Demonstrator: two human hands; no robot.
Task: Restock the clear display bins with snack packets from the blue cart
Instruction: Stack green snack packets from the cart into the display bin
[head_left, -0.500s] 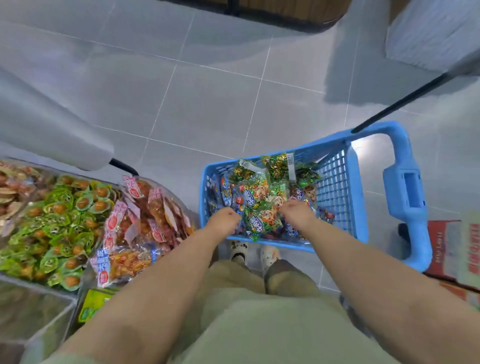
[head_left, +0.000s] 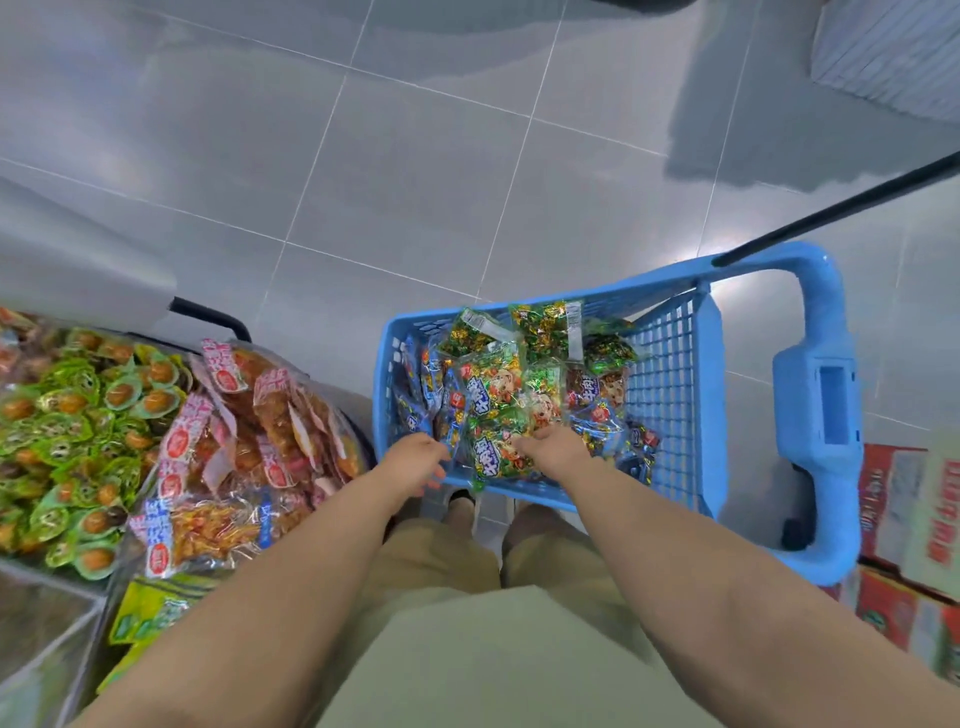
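Note:
The blue cart (head_left: 670, 374) stands on the floor in front of me, holding a pile of green and blue snack packets (head_left: 498, 384). My right hand (head_left: 553, 447) is inside it, fingers curled down into the pile and gripping a green snack packet (head_left: 493, 460) at the near edge. My left hand (head_left: 415, 462) hovers at the cart's near-left rim with loosely curled fingers, and nothing shows in it. To the left, the clear display bins hold green-wrapped snacks (head_left: 78, 415) and red-labelled orange packets (head_left: 249, 431).
Grey tiled floor (head_left: 415, 182) stretches ahead. Red cartons (head_left: 904, 525) are stacked at the right, beside the cart's handle (head_left: 821, 415). A black pole (head_left: 841, 208) slants over the cart's far right corner. A clear bin wall (head_left: 47, 639) sits at the lower left.
My left hand has drawn back from the pile to the cart's near-left rim. My right hand stays on the packets. The view has tilted downward.

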